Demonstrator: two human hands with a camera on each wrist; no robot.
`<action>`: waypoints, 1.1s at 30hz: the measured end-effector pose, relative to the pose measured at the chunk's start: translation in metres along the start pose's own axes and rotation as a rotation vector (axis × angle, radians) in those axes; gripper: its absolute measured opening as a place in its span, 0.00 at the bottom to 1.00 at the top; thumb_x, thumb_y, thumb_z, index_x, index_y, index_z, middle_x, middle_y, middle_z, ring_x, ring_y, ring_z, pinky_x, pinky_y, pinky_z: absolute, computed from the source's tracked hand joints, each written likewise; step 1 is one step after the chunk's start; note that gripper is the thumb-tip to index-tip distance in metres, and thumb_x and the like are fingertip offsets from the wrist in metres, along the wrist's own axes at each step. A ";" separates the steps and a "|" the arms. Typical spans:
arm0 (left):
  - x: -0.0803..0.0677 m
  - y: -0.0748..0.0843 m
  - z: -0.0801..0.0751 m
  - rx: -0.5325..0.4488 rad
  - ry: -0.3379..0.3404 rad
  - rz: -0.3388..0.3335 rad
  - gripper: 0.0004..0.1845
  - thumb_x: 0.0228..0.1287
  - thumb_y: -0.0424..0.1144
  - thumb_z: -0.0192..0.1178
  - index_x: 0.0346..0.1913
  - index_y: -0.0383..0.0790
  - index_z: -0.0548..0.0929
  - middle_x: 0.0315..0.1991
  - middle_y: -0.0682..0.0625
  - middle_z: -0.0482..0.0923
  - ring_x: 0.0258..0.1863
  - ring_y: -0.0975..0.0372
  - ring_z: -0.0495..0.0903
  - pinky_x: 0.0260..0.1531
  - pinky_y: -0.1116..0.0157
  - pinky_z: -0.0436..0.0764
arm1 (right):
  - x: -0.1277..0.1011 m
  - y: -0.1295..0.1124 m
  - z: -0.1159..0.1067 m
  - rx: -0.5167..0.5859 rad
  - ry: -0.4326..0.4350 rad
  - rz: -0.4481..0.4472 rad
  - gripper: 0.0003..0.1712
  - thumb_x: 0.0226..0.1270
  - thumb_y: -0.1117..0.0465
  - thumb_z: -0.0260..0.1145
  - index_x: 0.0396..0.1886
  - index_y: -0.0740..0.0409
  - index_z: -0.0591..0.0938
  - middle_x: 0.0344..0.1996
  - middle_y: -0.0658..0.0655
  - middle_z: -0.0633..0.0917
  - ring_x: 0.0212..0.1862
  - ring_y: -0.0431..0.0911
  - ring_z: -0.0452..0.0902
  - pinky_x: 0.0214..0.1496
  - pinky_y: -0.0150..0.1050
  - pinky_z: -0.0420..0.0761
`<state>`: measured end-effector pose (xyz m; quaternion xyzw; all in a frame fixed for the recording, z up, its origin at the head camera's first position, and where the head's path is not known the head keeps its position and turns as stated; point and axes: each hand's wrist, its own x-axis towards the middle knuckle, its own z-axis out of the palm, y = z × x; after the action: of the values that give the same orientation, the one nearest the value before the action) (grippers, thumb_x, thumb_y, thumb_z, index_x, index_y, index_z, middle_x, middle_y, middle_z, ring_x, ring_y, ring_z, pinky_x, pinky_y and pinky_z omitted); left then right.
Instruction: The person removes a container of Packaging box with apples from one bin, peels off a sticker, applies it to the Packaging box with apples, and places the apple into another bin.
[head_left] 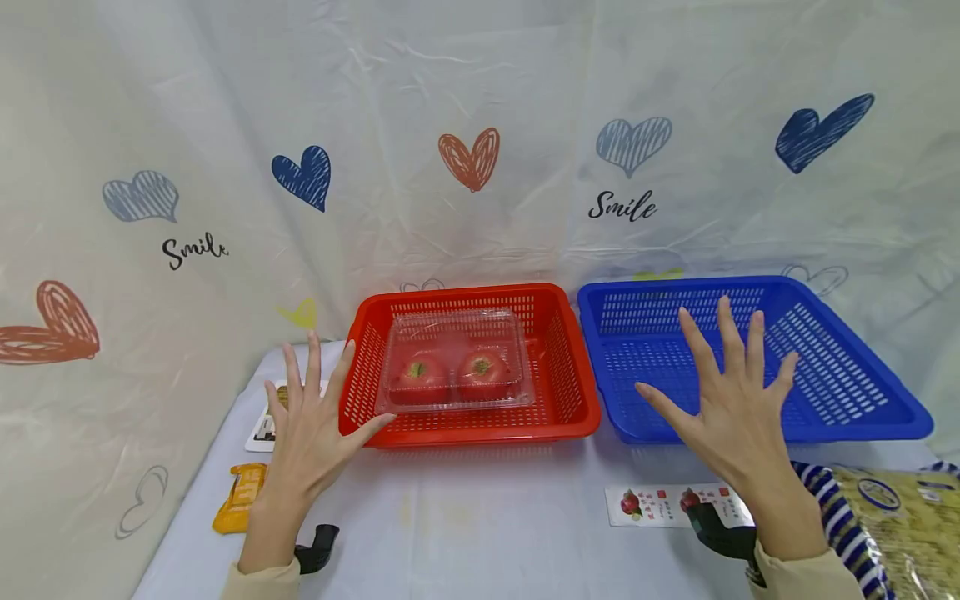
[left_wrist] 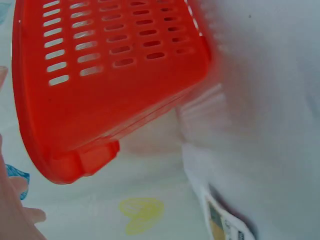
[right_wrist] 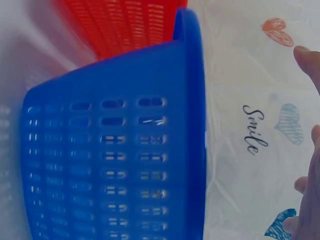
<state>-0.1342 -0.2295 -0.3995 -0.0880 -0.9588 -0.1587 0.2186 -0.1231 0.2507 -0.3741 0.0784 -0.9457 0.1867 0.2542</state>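
Observation:
My left hand [head_left: 307,433] is spread with straight fingers and holds nothing, near the left end of a red plastic basket [head_left: 480,432]. Inside that basket lies a clear plastic clamshell box [head_left: 453,329] with two red apples, one being the apple [head_left: 483,372] on the right. My right hand [head_left: 738,408] is likewise spread, in front of a blue plastic basket [head_left: 847,421], and grips nothing. In the left wrist view the red basket's perforated wall [left_wrist: 110,100] is close by. The right wrist view shows the blue basket's side [right_wrist: 110,150] and fingertips at the right edge.
On the left lie an orange packet [head_left: 242,500] and a white printed item [head_left: 264,429], partly behind the left hand. A label strip with fruit pictures [head_left: 652,505] lies by the right wrist. A blue-striped bag of pale yellow food [head_left: 900,525] sits at front right. A printed curtain [head_left: 480,217] hangs behind.

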 end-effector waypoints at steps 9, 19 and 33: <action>-0.008 -0.009 0.013 -0.253 0.017 -0.072 0.58 0.53 0.55 0.77 0.84 0.54 0.56 0.85 0.43 0.43 0.79 0.40 0.50 0.63 0.27 0.69 | 0.010 -0.024 0.004 0.048 0.070 -0.095 0.56 0.67 0.16 0.43 0.86 0.40 0.52 0.85 0.60 0.45 0.83 0.68 0.31 0.72 0.81 0.31; -0.013 -0.015 0.025 -0.555 -0.068 -0.229 0.57 0.56 0.52 0.79 0.83 0.52 0.55 0.78 0.43 0.54 0.75 0.49 0.58 0.57 0.40 0.82 | 0.031 -0.060 -0.002 0.141 0.102 -0.207 0.54 0.71 0.21 0.46 0.84 0.48 0.56 0.83 0.62 0.53 0.83 0.67 0.40 0.76 0.78 0.41; -0.011 -0.014 0.025 -0.779 -0.230 -0.342 0.57 0.60 0.45 0.77 0.84 0.50 0.50 0.79 0.43 0.57 0.74 0.47 0.63 0.64 0.43 0.78 | 0.086 -0.105 -0.025 0.470 -0.241 -0.202 0.47 0.75 0.54 0.68 0.85 0.49 0.55 0.81 0.60 0.57 0.82 0.58 0.51 0.73 0.75 0.60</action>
<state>-0.1374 -0.2353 -0.4293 -0.0209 -0.8461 -0.5316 0.0315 -0.1600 0.1598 -0.2771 0.2507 -0.8872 0.3641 0.1323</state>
